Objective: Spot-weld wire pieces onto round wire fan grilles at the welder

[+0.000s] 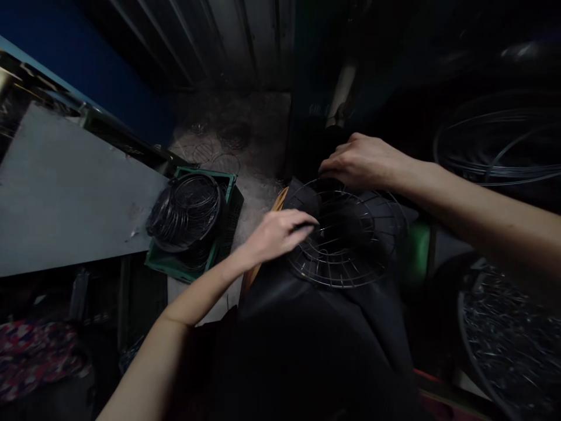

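A round wire grille [346, 285] with concentric rings and thin cross wires rests over the dark apron [324, 345] on my lap. At its left edge, my left hand [280, 234] has thumb and fingers closed around the rim, slightly blurred. My right hand [350, 161] reaches across to the far side, its fingers curled down at the far rim and their tips partly hidden. Dark shadow obscures the middle of the grille.
To the left, a green crate [175, 266] holds bundles of dark wire rings [188, 204], beside a grey panel [74, 193]. A bin of small metal pieces [512, 339] stands at right, below large wire coils [504, 140]. Loose rings [205, 153] lie on the floor.
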`<state>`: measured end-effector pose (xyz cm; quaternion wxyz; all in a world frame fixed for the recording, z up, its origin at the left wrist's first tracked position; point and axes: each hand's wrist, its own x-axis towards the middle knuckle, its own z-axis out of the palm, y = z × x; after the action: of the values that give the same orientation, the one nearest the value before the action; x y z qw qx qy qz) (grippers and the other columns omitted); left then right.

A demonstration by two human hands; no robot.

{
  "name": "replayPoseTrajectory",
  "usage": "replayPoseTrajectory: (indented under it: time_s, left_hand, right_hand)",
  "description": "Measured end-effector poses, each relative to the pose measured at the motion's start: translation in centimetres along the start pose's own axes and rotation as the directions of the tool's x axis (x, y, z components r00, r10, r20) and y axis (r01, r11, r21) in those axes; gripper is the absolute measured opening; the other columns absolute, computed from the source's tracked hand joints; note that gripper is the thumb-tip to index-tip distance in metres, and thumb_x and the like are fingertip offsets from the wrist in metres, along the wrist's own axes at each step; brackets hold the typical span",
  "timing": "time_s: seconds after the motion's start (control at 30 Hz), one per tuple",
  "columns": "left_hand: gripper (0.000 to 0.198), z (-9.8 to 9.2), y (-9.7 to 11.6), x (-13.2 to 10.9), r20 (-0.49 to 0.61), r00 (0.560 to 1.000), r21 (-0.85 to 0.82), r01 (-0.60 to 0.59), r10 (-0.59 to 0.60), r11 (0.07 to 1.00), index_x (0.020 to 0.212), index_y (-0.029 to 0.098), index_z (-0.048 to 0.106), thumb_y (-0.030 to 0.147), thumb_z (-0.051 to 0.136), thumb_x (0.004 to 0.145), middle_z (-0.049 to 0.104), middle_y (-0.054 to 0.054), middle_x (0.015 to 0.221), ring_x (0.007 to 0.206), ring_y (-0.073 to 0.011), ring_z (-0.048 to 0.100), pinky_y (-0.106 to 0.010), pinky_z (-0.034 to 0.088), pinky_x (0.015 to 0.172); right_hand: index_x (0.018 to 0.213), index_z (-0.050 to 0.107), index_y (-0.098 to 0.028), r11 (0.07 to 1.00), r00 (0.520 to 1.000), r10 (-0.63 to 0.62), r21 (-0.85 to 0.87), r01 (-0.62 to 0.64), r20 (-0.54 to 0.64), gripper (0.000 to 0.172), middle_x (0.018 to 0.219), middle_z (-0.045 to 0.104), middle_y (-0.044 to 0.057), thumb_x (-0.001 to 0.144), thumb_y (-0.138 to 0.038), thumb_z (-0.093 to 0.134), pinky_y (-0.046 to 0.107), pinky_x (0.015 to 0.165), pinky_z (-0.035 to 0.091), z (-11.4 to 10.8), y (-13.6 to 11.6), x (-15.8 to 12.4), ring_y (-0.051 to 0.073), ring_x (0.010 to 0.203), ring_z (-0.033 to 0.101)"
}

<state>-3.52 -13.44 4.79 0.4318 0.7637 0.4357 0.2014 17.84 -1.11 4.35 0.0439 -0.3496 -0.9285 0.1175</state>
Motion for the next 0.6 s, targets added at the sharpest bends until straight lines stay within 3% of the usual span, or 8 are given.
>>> replayPoseTrajectory:
  time_s: [0.1, 0.2, 0.3, 0.4, 0.5, 0.6]
  left_hand:
    - [0.022, 3.8, 0.5, 0.4, 0.128, 0.992, 0.197, -0.026, 0.001, 0.98, 0.108, 0.018, 0.058, 0.022, 0.047, 0.089, 0.061, -0.011, 0.11, 0.105, -0.0236, 0.056, -0.037, 0.042, 0.095]
    - [0.033, 7.1, 0.1, 2.1, 0.127, 0.989, 0.382, 0.018, -0.072, 0.924, 0.114, 0.011, 0.051, 0.022, 0.055, 0.083, 0.054, -0.019, 0.113, 0.108, -0.0321, 0.05, -0.044, 0.042, 0.091]
    - [0.044, 9.2, -0.2, 3.9, 0.086, 0.987, 0.509, 0.074, -0.137, 0.857, 0.12, 0.008, 0.046, 0.015, 0.056, 0.078, 0.051, -0.024, 0.111, 0.106, -0.0365, 0.05, -0.047, 0.044, 0.084]
    - [0.05, 9.9, -0.1, 5.2, 0.087, 0.98, 0.594, 0.093, -0.178, 0.799, 0.127, 0.009, 0.041, 0.011, 0.052, 0.079, 0.054, -0.023, 0.105, 0.102, -0.0353, 0.053, -0.046, 0.046, 0.081]
    - [0.042, 9.4, 0.3, 5.8, 0.09, 0.965, 0.689, 0.119, -0.247, 0.715, 0.128, 0.011, 0.039, 0.007, 0.039, 0.086, 0.058, -0.018, 0.102, 0.099, -0.0278, 0.057, -0.037, 0.05, 0.076]
    - [0.032, 8.1, 0.4, 5.6, 0.167, 0.957, 0.778, 0.022, -0.24, 0.628, 0.118, 0.009, 0.045, 0.004, 0.03, 0.09, 0.059, -0.015, 0.099, 0.096, -0.0228, 0.059, -0.03, 0.05, 0.072]
  right_hand:
    - [0.09, 0.07, -0.022, 0.99, 0.996, -0.024, -0.139, 0.035, 0.086, 0.027, 0.08, 0.068, 0.005, 0.092, -0.032, 0.045, 0.039, 0.078, 0.036, -0.5, -0.5, 0.0, 0.022, 0.082, 0.06]
    - [0.089, 0.07, -0.023, 0.988, 0.997, 0.008, -0.152, 0.004, 0.076, 0.026, 0.079, 0.068, 0.005, 0.091, -0.032, 0.046, 0.038, 0.077, 0.034, -0.9, -0.9, -0.2, 0.023, 0.083, 0.06]
    - [0.091, 0.07, -0.023, 0.98, 0.996, 0.036, -0.199, -0.02, 0.078, 0.026, 0.079, 0.068, 0.005, 0.09, -0.031, 0.045, 0.037, 0.078, 0.032, -1.1, -0.9, -0.4, 0.022, 0.083, 0.06]
    - [0.094, 0.069, -0.021, 0.961, 0.993, 0.049, -0.275, -0.019, 0.104, 0.027, 0.079, 0.069, 0.005, 0.09, -0.029, 0.043, 0.036, 0.077, 0.031, -1.6, -1.0, -0.7, 0.021, 0.081, 0.06]
    - [0.096, 0.069, -0.019, 0.95, 0.987, 0.092, -0.309, -0.048, 0.131, 0.027, 0.078, 0.07, 0.005, 0.09, -0.027, 0.044, 0.035, 0.078, 0.032, -2.2, -1.2, -1.3, 0.019, 0.078, 0.061]
    - [0.101, 0.069, -0.019, 0.964, 0.979, 0.14, -0.244, -0.102, 0.146, 0.027, 0.081, 0.071, 0.005, 0.091, -0.028, 0.045, 0.034, 0.079, 0.033, -2.7, -1.2, -2.4, 0.018, 0.076, 0.062]
